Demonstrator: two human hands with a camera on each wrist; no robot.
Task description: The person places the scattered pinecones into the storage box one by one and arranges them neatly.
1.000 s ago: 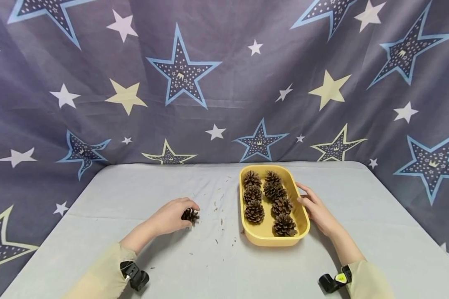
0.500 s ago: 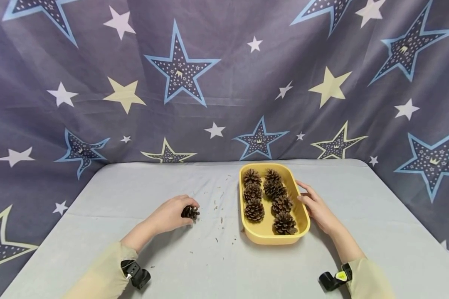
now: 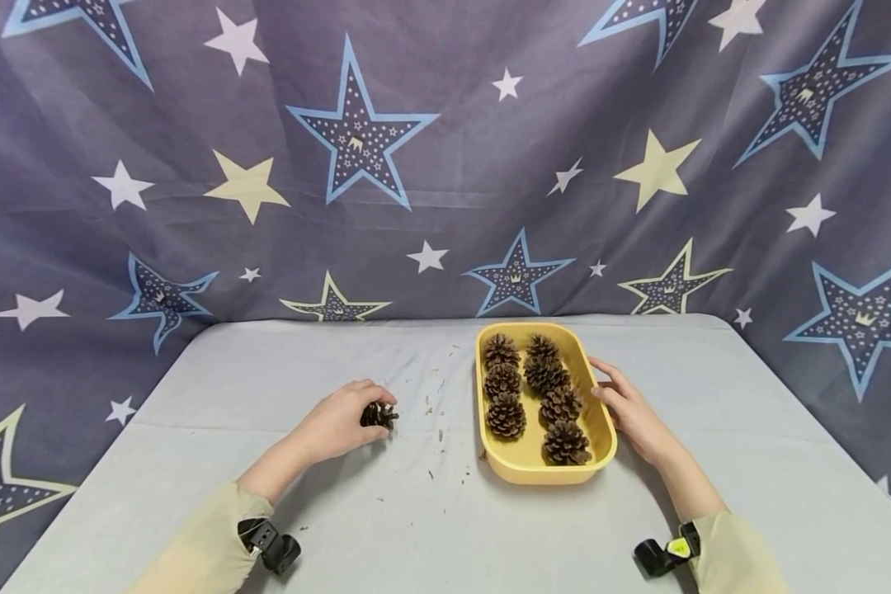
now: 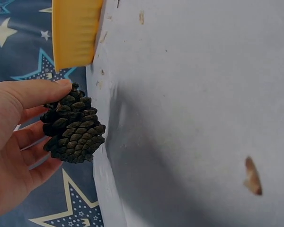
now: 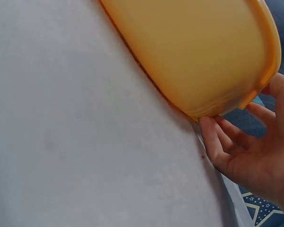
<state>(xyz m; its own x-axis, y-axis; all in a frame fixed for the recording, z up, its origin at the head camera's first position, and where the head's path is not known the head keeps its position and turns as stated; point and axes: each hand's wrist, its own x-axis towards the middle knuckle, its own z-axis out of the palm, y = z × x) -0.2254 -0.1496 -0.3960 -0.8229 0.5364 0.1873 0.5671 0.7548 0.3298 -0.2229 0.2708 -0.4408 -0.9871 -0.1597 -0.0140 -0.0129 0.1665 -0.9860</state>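
My left hand (image 3: pixel 344 419) grips a dark brown pine cone (image 3: pixel 379 416) between thumb and fingers, over the left-middle of the table. In the left wrist view the pine cone (image 4: pixel 76 127) shows its overlapping scales, and the fingers curve behind it. To the right stands a yellow rectangular tub (image 3: pixel 520 477), with several pine cones (image 3: pixel 506 416) lying in two rough rows inside. My right hand (image 3: pixel 634 419) holds the tub by its right side. Seen from the right wrist, the fingertips (image 5: pixel 207 124) meet the tub's (image 5: pixel 199 52) lower edge, while another digit reaches its rim.
A pale grey cloth covers the table (image 3: pixel 564 544). Small brown flakes (image 3: pixel 440 436) lie scattered between the left hand and the tub. Behind the table hangs a dark star-patterned curtain (image 3: pixel 445 165). Each wrist carries a black camera (image 3: pixel 278 551).
My left hand and the pine cone have risen very slightly, and the thumb sits a little higher on it. The head view has tilted a touch. My right hand stays at the tub.
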